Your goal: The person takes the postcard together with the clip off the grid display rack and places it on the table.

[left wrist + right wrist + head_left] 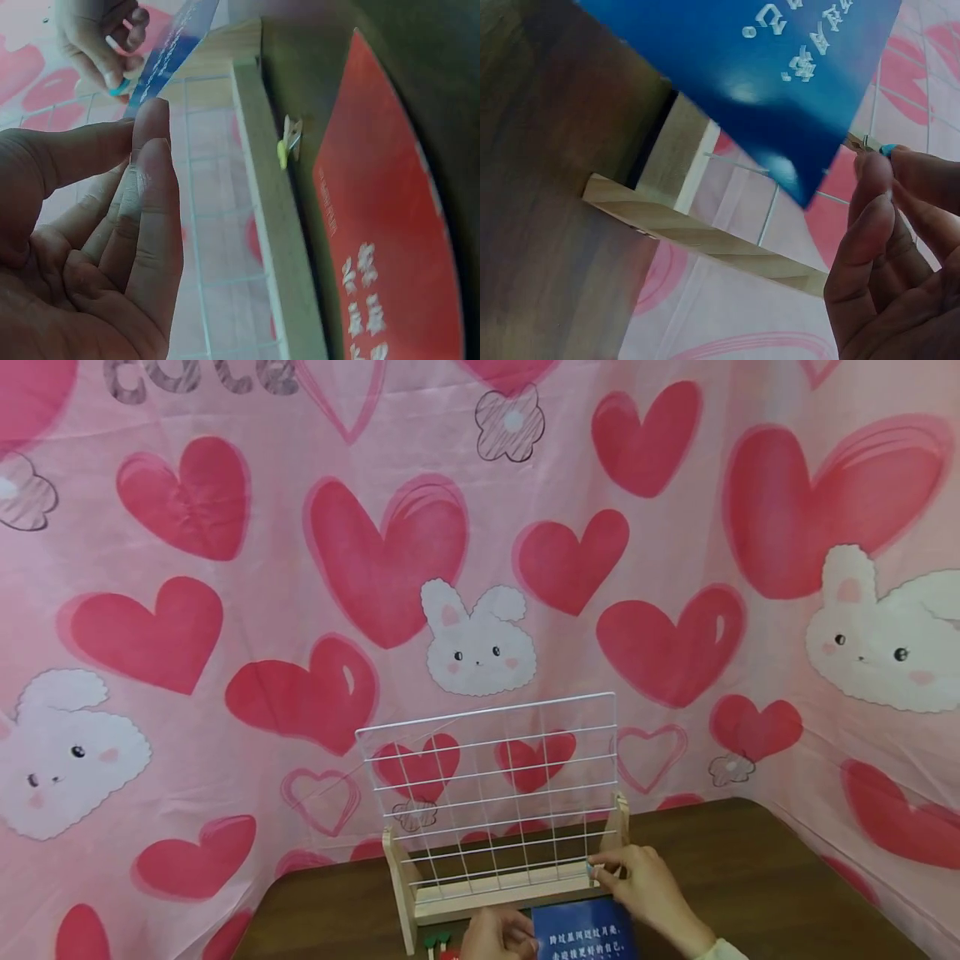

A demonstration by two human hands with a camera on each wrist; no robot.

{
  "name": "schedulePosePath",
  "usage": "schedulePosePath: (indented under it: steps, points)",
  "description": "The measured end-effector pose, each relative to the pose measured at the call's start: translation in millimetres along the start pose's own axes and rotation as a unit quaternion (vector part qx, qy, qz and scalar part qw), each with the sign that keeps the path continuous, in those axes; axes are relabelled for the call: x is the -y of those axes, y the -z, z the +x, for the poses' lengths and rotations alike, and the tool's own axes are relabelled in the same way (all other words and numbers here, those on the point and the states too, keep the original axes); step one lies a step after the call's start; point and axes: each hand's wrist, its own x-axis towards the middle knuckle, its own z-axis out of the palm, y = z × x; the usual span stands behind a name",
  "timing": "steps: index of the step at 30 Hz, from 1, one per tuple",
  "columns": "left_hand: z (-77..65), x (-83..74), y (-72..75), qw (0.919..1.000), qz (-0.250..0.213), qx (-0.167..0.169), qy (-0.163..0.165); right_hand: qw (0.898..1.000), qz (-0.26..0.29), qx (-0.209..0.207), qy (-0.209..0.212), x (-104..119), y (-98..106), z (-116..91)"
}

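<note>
My left hand [495, 933] pinches the left edge of a blue card [585, 928] with white writing, in front of a white wire grid [487, 793]. In the left wrist view the fingertips meet at the card's edge. My right hand [647, 887] pinches a small wooden clothespin [865, 141] with a blue top [118, 88], near the grid's lower right. From the right wrist view, the clothespin lies just beside the card's edge; whether it touches the card I cannot tell. The right fingers partly hide it.
The grid stands in a wooden base [502, 897] with two side posts on a dark table [720, 852]. A red card [390, 202] lies in front, near a clothespin with a yellow top [283, 154]. Small green-topped clothespins [437, 941] sit at the lower left. Behind hangs a pink heart-patterned cloth [285, 610].
</note>
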Motion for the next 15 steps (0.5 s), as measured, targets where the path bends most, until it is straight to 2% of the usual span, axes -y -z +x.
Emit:
schedulePosePath:
  steps: [3,6,11,15]
  points:
    - [2.1,2.2,-3.4,0.9998,0.003,0.013,0.018,0.999,-0.028,-0.016,0.0,0,-3,-1]
    - [3.2,4.6,-7.4,0.9991,0.003,0.019,0.037,0.999,-0.026,-0.005,-0.022,0,-7,-2]
    - [4.3,9.1,-13.3,0.9991,0.001,0.008,0.042,0.999,-0.005,0.02,-0.043,0,-14,-3]
    - [6.7,11.9,-15.4,0.998,0.011,0.002,0.063,0.998,-0.015,0.021,-0.052,-1,-22,-5]
